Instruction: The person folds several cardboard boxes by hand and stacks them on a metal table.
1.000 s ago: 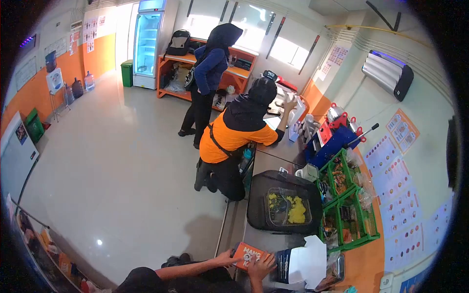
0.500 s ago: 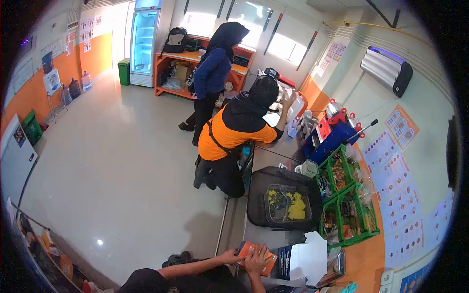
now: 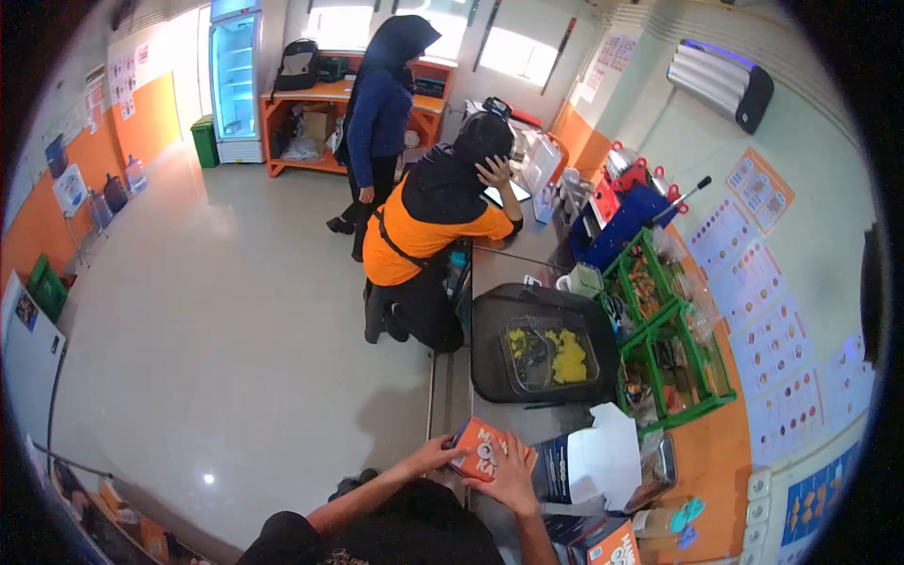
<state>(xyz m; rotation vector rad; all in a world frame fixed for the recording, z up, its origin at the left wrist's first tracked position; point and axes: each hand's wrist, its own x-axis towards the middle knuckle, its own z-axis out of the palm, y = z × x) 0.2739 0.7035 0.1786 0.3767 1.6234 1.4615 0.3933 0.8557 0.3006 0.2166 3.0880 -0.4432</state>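
Observation:
An orange printed box is held between both hands near the counter's front edge. My left hand grips its left side, and my right hand lies over its right part with the fingers bent around it. Just right of the box stands a dark carton with a white open-flapped box. Beyond the hands, a black tray carries a clear container with yellow food. Another orange and dark box sits at the bottom, below the white one.
Green crates with packets line the wall side of the counter. A person in an orange shirt leans on the counter farther off, beside a standing person in blue. Bottles with teal tops stand at the lower right.
The view has shifted, and more of the lower counter shows. The orange box has turned so its white lettering is visible. The person in orange has brought a hand to their head.

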